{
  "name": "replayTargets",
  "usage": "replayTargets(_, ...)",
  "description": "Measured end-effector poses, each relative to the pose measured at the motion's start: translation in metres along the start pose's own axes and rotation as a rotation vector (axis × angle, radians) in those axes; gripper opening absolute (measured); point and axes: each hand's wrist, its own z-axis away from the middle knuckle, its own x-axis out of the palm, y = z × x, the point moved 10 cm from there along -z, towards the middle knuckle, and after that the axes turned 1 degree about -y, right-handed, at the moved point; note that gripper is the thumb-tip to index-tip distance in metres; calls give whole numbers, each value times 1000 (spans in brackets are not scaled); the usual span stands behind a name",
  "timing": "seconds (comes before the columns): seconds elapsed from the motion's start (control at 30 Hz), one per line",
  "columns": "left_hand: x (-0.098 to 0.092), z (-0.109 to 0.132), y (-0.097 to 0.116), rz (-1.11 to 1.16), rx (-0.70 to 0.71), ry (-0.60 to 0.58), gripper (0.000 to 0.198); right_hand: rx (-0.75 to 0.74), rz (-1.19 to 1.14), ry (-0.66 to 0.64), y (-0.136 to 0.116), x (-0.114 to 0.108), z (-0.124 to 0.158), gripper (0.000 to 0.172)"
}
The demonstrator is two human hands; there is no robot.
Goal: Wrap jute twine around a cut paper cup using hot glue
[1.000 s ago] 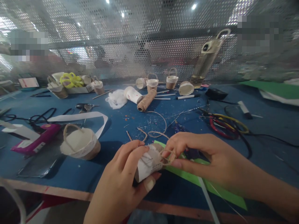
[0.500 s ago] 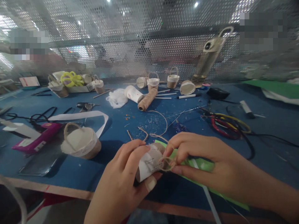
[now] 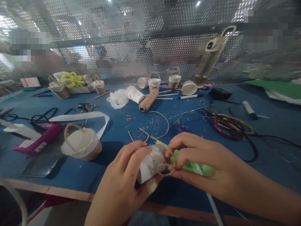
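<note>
My left hand is wrapped round a small paper cup lying on its side, thumb under it and fingers over the top. My right hand pinches a loop of jute twine against the cup's rim. The twine runs back over the blue table in a curve to a twine spool. A green paper sheet lies under my right hand.
A finished twine-covered basket stands to the left, beside a white ribbon and a pink glue gun. More small baskets line the back by the perforated metal screen. Red and yellow cables lie on the right. The table's front edge is close.
My right hand has drawn the twine loop down and closer to the cup's rim. The green sheet has bunched up under that hand. The left hand keeps its hold.
</note>
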Motion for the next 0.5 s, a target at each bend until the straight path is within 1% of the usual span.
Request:
replayTargets(0.13,1,0,0,-3,4,-11,37,47,-1,-28,6,4,2,15)
replayTargets(0.23,1,0,1,-7,7,-10,38,52,-10,-21,7,6,3,16)
replayTargets(0.27,2,0,-1,-5,-2,-22,38,52,-12,-17,7,6,3,16)
replayTargets(0.3,0,0,0,-8,3,0,38,51,-13,-15,8,7,3,16)
replayTargets(0.5,3,1,-1,5,4,-25,40,2,8,-16,5,8,5,16)
